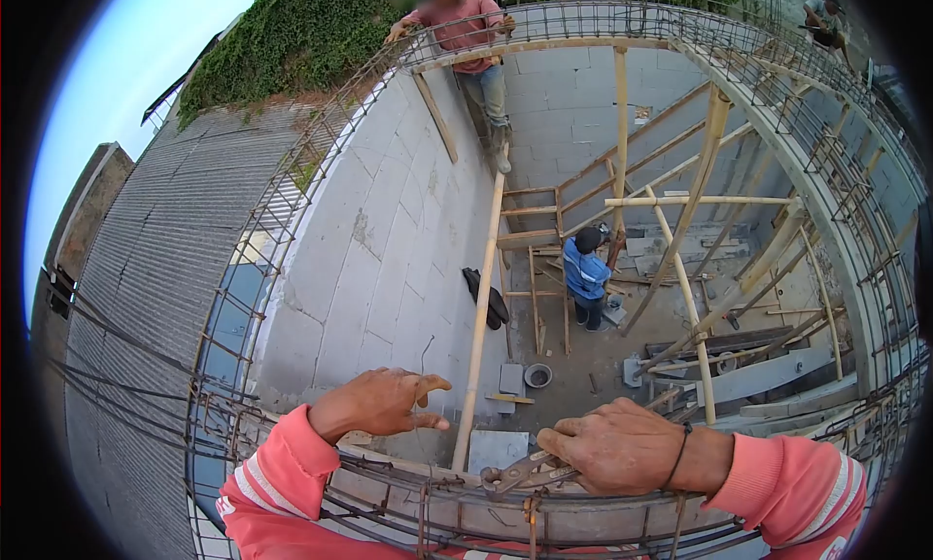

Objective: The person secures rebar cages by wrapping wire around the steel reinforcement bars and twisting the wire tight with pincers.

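My left hand (381, 403) is raised over the rebar cage, its fingers curled and the thumb and forefinger a little apart. A thin tie wire (425, 354) with a bent upper end runs past these fingers and seems held among them; the exact hold is partly hidden. In my right hand (622, 447) is a pair of rusty pincers (520, 474), handles in the palm and jaws pointing left. The jaws lie just above the rebar cage (603, 517), which crosses in front of my body along the wall top.
A co-worker in a red shirt (470, 26) stands high at the far wall corner. Below, another in blue (585, 269) works among timber props. A bamboo pole (483, 317) leans by the block wall (340, 259). A bucket (537, 374) stands on the floor far below.
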### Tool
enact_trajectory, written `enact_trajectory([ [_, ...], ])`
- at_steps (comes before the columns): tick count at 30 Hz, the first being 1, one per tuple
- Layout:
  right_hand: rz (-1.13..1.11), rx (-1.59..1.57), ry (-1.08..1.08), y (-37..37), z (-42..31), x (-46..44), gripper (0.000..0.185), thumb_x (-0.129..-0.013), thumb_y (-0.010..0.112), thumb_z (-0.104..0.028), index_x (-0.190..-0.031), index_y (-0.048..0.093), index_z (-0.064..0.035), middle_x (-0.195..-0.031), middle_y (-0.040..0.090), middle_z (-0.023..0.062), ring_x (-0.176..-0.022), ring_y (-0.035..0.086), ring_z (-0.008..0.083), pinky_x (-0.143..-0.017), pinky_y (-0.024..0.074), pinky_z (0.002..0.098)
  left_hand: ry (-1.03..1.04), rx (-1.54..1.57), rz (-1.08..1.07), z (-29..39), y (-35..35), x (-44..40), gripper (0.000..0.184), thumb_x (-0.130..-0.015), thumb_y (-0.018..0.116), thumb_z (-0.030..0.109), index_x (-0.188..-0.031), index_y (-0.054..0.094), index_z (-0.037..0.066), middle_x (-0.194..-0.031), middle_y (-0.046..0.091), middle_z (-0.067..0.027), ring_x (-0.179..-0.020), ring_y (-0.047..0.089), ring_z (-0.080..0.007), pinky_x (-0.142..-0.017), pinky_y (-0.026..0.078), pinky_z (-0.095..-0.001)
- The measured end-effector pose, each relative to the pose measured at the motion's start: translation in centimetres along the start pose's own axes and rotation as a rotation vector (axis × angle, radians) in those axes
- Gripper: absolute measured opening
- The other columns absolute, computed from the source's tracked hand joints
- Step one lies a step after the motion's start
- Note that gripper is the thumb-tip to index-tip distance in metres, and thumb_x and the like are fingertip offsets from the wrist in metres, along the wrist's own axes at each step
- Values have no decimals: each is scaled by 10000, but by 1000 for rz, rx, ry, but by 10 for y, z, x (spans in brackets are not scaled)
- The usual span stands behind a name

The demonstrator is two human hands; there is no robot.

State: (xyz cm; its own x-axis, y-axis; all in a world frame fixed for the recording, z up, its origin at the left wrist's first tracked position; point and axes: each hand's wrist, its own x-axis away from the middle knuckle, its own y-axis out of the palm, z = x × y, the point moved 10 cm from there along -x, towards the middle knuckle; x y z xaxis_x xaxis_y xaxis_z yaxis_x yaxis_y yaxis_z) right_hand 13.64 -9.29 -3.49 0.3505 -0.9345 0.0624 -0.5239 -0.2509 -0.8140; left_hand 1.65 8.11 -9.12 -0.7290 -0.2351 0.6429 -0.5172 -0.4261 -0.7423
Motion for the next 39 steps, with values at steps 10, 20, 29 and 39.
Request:
enact_trajectory([
  [10,-31,0,9,1,0,-1,328,-880,542,-120,-1174,578,19,-888,686,192,-779,693,406,-625,520,520,-14,30,17,7,-6,3,713,-923,605,637,-1377,559,88,-1071,742,-165,-1070,678,-382,-921,531,-497],
  [20,-26,7,0,4,2,-1,333,-868,559,-129,-1167,578,17,-875,684,190,-773,691,403,-631,525,516,-3,41,15,10,-8,4,719,-915,617,637,-1384,552,96,-1070,742,-170,-1067,679,-380,-913,532,-490],
  [29,-6,15,5,8,3,1,297,-882,567,-161,-1129,576,4,-859,672,168,-799,696,381,-658,528,499,71,28,75,10,-10,3,673,-914,666,568,-1369,565,82,-1074,743,-156,-906,721,-353,-811,555,-449],
  [39,88,10,-25,13,8,3,354,-871,581,-183,-1177,549,-8,-938,631,145,-874,657,362,-739,494,480,89,24,97,11,-11,4,641,-911,682,546,-1332,585,73,-1003,763,-120,-890,719,-353,-798,551,-436],
])
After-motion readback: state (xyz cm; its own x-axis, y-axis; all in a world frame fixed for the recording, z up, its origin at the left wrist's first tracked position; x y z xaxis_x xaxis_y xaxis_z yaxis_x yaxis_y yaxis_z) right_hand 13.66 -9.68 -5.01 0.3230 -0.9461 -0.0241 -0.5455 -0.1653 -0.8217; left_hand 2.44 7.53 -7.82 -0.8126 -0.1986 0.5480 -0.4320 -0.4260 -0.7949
